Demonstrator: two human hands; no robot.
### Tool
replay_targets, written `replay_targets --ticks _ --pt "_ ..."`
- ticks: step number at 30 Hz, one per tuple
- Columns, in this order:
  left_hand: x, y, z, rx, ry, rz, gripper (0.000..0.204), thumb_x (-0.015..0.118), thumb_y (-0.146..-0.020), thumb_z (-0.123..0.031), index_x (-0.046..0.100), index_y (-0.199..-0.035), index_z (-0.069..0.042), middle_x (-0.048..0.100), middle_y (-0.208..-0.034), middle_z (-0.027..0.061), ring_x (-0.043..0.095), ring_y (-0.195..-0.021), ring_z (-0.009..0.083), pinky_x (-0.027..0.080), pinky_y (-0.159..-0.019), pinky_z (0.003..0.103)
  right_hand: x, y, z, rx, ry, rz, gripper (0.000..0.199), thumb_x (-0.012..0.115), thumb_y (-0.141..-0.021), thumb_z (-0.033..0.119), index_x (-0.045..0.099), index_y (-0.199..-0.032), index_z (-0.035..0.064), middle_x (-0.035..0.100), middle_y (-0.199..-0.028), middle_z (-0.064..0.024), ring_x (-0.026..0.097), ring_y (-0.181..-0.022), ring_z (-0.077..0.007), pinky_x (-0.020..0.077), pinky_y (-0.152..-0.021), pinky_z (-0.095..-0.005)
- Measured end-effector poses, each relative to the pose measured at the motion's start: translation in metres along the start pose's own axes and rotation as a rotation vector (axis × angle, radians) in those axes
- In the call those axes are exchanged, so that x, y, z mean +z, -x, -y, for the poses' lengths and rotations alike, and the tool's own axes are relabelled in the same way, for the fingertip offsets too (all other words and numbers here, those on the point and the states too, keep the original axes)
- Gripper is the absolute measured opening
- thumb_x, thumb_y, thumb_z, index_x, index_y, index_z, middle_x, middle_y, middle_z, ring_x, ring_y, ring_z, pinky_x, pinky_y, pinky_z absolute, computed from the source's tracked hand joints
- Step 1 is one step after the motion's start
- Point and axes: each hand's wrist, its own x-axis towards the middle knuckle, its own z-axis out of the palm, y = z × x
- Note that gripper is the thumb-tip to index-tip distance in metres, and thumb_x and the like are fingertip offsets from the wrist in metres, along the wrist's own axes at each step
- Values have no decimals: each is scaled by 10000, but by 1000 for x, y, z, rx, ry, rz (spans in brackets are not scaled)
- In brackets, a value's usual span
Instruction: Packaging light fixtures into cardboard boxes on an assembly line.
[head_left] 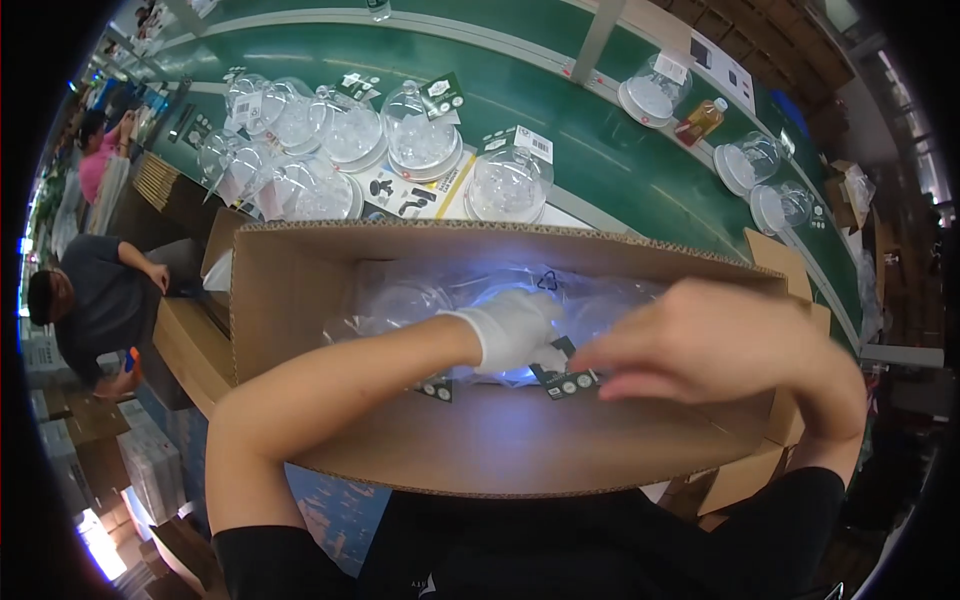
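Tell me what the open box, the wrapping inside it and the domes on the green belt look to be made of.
Box: brown corrugated cardboard, matte, fluted edge showing. Wrapping: thin clear plastic film, probably bags, wrinkled and glossy. Domes: clear, shiny and see-through; glass or hard plastic, I cannot tell which.

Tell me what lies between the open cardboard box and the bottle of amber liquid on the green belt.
In the head view, only bare green belt lies between the cardboard box and the bottle.

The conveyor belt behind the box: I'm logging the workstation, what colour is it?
Dark green, seen in the head view: the conveyor belt.
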Motion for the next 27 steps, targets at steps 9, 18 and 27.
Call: replay_targets --ticks 9,18,27 --pt "-27 21 -14 219 -433 -15 566 778 -778 -231 576 -1295 -120 601 -1261 114 589 -1180 311 491 -962 424 135 19 -78 144 160 165 595 622 -927 135 414 -1484 103 636 -1159 -202 680 -950 -384 556 -774 -467" --pt "-36 54 -32 -36 -562 -26 206 638 -826 -102 624 -1030 -70 668 -958 118 700 -830 311 553 -694 424 110 18 -57 246 100 250 551 734 -873 264 511 -1300 -4 618 -1200 -173 629 -1096 -365 532 -837 -472" --pt "-46 70 -39 -156 -401 -113 158 542 -958 -214 632 -1007 -94 664 -978 112 685 -851 341 561 -746 459 135 44 -91 360 832 11 600 806 -756 403 571 -1160 25 649 -1112 -134 635 -1063 -287 507 -862 -420"
